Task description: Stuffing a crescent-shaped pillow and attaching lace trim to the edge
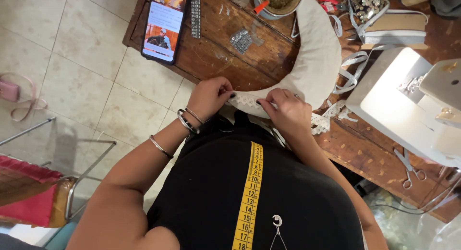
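A curved cream fabric piece point(319, 58), shaped like a crescent, lies on the wooden table point(225, 58). White lace trim point(246, 101) runs along its near tip and trails off to the right point(322, 121). My left hand point(209, 97) pinches the lace and fabric at the tip, fingers closed on it. My right hand point(284, 108) presses and grips the same lace edge just to the right. Both hands sit at the table's near edge, a few centimetres apart. A yellow measuring tape point(250, 192) hangs down my black top.
A phone point(164, 24) with a lit screen lies at the table's far left. A bowl point(278, 2), a strip of studs point(195, 13), sequins point(241, 40), white ribbon point(353, 70), scissors point(409, 169) and a white sewing machine point(408, 103) crowd the table. A metal-framed chair point(43, 182) stands left on tiled floor.
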